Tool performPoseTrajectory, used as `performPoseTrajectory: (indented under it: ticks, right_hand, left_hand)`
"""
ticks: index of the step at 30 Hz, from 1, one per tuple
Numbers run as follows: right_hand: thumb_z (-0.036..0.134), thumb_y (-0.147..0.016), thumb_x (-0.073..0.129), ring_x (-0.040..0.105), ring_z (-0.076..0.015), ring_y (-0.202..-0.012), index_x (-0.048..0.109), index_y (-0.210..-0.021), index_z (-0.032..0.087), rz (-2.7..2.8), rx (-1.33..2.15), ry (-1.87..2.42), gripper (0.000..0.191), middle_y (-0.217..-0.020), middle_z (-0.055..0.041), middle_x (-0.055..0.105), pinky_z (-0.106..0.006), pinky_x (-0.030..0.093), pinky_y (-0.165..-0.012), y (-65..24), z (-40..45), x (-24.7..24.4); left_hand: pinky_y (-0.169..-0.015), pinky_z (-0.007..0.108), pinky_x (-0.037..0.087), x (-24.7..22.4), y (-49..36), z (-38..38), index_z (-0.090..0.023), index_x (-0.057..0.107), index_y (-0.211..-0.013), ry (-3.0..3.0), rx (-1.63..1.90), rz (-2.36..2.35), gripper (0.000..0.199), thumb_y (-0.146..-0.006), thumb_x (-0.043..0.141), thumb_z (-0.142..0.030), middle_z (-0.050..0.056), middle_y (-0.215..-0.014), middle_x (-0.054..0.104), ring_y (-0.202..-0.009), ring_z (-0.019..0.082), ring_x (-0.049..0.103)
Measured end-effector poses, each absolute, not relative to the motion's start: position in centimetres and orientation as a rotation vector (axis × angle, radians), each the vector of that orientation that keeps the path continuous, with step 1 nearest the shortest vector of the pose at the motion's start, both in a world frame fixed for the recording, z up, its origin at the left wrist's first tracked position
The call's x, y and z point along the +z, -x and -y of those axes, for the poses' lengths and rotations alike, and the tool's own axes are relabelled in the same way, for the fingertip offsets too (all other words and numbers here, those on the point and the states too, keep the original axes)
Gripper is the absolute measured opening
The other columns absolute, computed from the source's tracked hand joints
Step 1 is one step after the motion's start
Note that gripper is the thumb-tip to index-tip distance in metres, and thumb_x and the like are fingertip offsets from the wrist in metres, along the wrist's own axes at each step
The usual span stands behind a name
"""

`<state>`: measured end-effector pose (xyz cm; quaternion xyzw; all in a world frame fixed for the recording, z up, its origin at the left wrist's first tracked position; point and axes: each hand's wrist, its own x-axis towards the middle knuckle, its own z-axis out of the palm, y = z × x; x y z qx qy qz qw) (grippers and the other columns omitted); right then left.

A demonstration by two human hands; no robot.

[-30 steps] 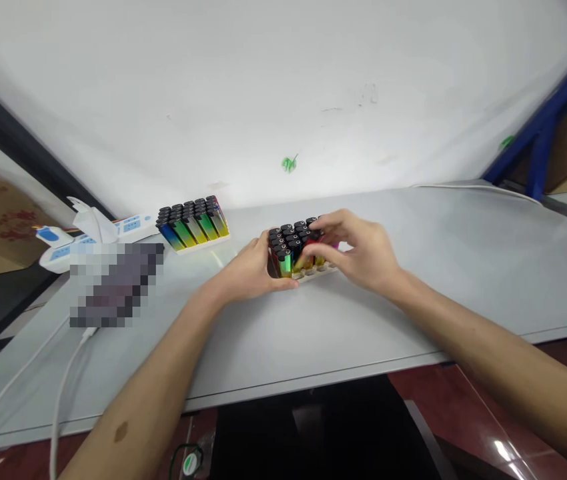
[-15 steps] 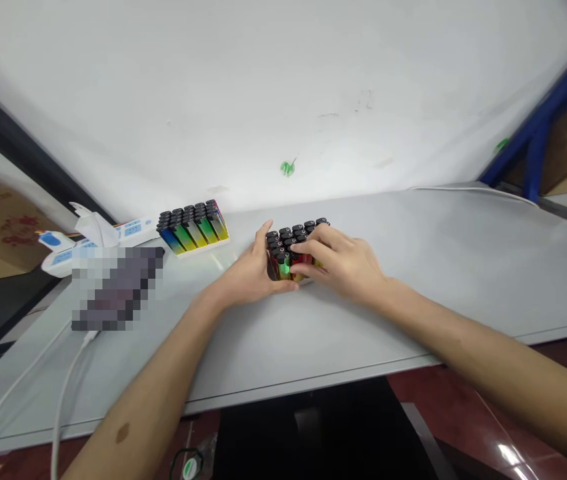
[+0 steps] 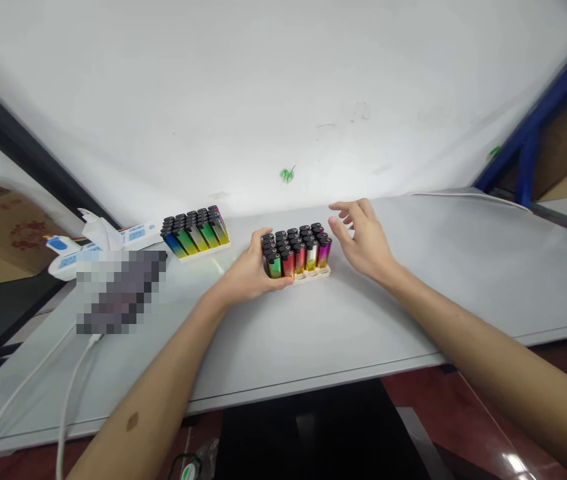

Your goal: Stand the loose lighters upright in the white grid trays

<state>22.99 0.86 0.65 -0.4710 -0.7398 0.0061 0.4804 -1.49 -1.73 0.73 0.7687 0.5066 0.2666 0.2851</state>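
Several cigarette lighters (image 3: 299, 257) stand upright in rows in a pale rack (image 3: 308, 274), black tops up, with green, red, silver and purple metallic bodies. My left hand (image 3: 247, 272) grips the left end of this rack, thumb along the front and fingers round the back corner. Just right of the rack, my right hand (image 3: 363, 241) hovers with fingers apart and nothing in it. A second rack of lighters (image 3: 196, 231) stands farther left, with blue, green and yellow bodies in front; neither hand touches it.
At the left are a white power strip (image 3: 138, 233) and a blurred-out dark object (image 3: 123, 290) with white cables. A white wall (image 3: 283, 100) closes off the back of the grey table (image 3: 313, 347). A cable (image 3: 463, 193) runs along the back right.
My right hand has drawn back to the right from the lighters and opened, uncovering the front row. My left hand keeps its hold on the rack. The view has shifted slightly.
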Motion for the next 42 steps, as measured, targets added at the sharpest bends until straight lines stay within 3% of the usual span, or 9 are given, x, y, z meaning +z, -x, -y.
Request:
performPoseTrajectory:
  ticks: [6,10,16,22,27,30,33,42]
  right_hand:
    - [0.042,-0.097,0.051,0.058,-0.0279,-0.112,0.062,-0.124,0.017,1.909,0.299,1.469,0.038,-0.113,-0.0134,0.06,-0.044,0.047,-0.099,-24.4,-3.1,-1.4]
    - [0.044,-0.095,0.054,0.057,-0.0279,-0.112,0.064,-0.123,0.017,1.974,0.412,1.552,0.04,-0.113,-0.0137,0.062,-0.042,0.046,-0.098,-24.6,-3.5,-2.0]
    - [0.04,-0.096,0.054,0.058,-0.0259,-0.107,0.07,-0.115,0.015,2.042,0.386,1.535,0.035,-0.109,-0.0142,0.066,-0.04,0.041,-0.101,-24.6,-3.7,-2.0]
    - [0.04,-0.097,0.053,0.058,-0.0253,-0.109,0.073,-0.108,0.016,2.111,0.41,1.493,0.033,-0.108,-0.0136,0.068,-0.04,0.038,-0.105,-24.7,-3.8,-1.7]
    - [0.039,-0.098,0.052,0.058,-0.026,-0.111,0.073,-0.109,0.016,2.117,0.35,1.544,0.033,-0.112,-0.0146,0.067,-0.039,0.038,-0.106,-25.2,-4.3,-1.9]
    - [0.041,-0.098,0.052,0.054,-0.0303,-0.123,0.07,-0.116,0.014,2.054,0.309,1.669,0.037,-0.126,-0.0184,0.062,-0.041,0.037,-0.108,-25.7,-4.6,-2.1]
    - [0.041,-0.098,0.052,0.054,-0.0305,-0.127,0.067,-0.122,0.014,2.016,0.318,1.717,0.039,-0.135,-0.018,0.058,-0.04,0.038,-0.109,-26.0,-4.7,-2.5]
    - [0.041,-0.098,0.047,0.057,-0.031,-0.124,0.063,-0.125,0.016,2.072,0.144,1.741,0.04,-0.134,-0.016,0.058,-0.041,0.041,-0.107,-25.8,-4.9,-3.6]
  left_hand:
    - [-0.102,0.044,0.051,1.6,5.2,0.6,-0.021,0.029,-0.138,-2.058,0.691,-1.512,0.09,-0.069,0.08,-0.048,0.013,-0.134,0.057,-0.122,0.031,0.061]
    - [-0.101,0.042,0.052,1.6,7.5,0.4,-0.022,0.032,-0.127,-1.988,0.705,-1.672,0.082,-0.068,0.08,-0.052,0.011,-0.129,0.061,-0.12,0.029,0.062]
    - [-0.104,0.048,0.051,0.9,9.4,1.4,-0.023,0.038,-0.118,-1.818,0.876,-1.887,0.078,-0.062,0.085,-0.052,0.013,-0.128,0.062,-0.124,0.034,0.061]
    - [-0.095,0.047,0.057,-0.7,10.1,1.3,-0.021,0.035,-0.116,-1.657,1.07,-1.975,0.076,-0.067,0.084,-0.053,0.013,-0.121,0.061,-0.11,0.028,0.067]
    - [-0.1,0.05,0.052,-1.4,10.1,1.3,-0.022,0.037,-0.107,-1.723,0.98,-2.21,0.069,-0.068,0.078,-0.062,0.011,-0.118,0.057,-0.116,0.031,0.061]
    - [-0.105,0.051,0.047,-1.8,9.6,1.6,-0.02,0.041,-0.109,-1.837,0.885,-2.266,0.063,-0.076,0.067,-0.066,0.015,-0.121,0.056,-0.128,0.037,0.052]
    - [-0.108,0.053,0.043,-2.3,8.8,1.7,-0.015,0.046,-0.12,-1.97,0.725,-2.339,0.07,-0.079,0.059,-0.07,0.02,-0.125,0.056,-0.133,0.042,0.046]
    - [-0.112,0.049,0.04,-2.7,8.0,1.9,-0.005,0.052,-0.136,-2.056,0.394,-2.452,0.08,-0.089,0.041,-0.069,0.025,-0.136,0.054,-0.135,0.041,0.046]
